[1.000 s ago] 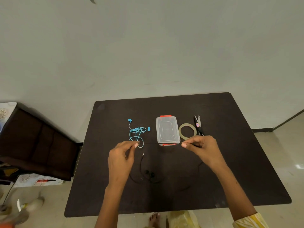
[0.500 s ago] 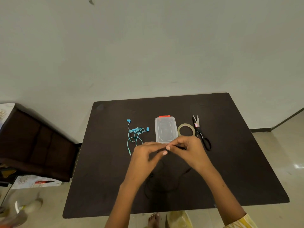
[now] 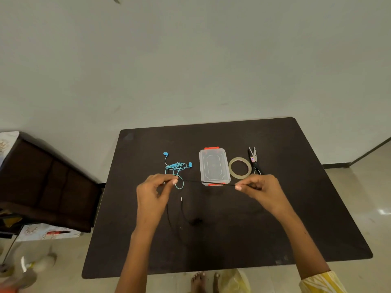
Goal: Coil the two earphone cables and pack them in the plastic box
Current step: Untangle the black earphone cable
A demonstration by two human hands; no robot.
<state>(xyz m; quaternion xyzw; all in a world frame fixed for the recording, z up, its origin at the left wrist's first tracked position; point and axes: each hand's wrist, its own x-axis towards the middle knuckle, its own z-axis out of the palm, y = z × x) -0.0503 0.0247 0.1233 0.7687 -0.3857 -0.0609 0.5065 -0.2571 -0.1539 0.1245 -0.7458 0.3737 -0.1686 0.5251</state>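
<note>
Your left hand (image 3: 153,193) pinches one end of a taut stretch of the black earphone cable (image 3: 208,182) between thumb and forefinger; your right hand (image 3: 259,188) pinches the other end the same way. Both hands are held above the tabletop (image 3: 296,208), well apart, with the cable drawn straight between them. That stretch crosses in front of the near edge of the plastic box (image 3: 214,167). The remainder of the black cable hangs from your left hand and lies slack on the tabletop near you, where its dark loops are hard to trace against the dark surface; a small plug tip shows just right of your left hand.

Plastic box: clear, with orange clips at its far and near ends, lid on, standing at the middle of the tabletop. No contents can be made out through the lid.

Blue earphone cable (image 3: 176,168): loosely tangled, uncoiled, lying on the tabletop just left of the box and outside it.

Tape roll (image 3: 240,168): flat on the tabletop, just right of the box. Scissors (image 3: 254,159): beside the roll on its right, their handles partly hidden behind your right hand.
</note>
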